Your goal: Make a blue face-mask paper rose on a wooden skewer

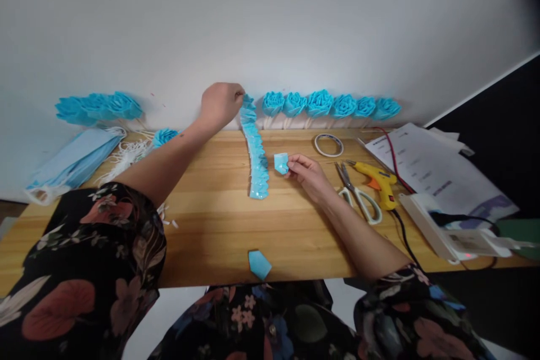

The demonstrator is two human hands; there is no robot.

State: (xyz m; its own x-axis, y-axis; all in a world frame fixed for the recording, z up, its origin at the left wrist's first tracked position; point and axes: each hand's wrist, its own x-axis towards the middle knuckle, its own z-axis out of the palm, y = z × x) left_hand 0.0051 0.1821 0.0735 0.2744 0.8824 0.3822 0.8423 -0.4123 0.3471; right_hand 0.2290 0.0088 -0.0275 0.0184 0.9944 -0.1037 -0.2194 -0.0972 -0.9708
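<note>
My left hand [220, 103] is raised by the white wall, fingers pinched on the top end of a long blue pleated strip [255, 152]. The strip hangs down from the hand and its lower end rests on the wooden table [211, 225]. My right hand [307, 171] lies on the table just right of the strip and pinches a small folded blue piece [281, 162]. Another folded blue piece [259, 264] lies at the table's near edge.
Blue fabric roses [329, 104] line the wall at the right, more blue roses [99, 107] at the left. A tape roll [328, 145], scissors [358, 194], a yellow glue gun [379, 180], papers [434, 171] and a white box [447, 230] lie right. Stacked blue masks [71, 160] lie left.
</note>
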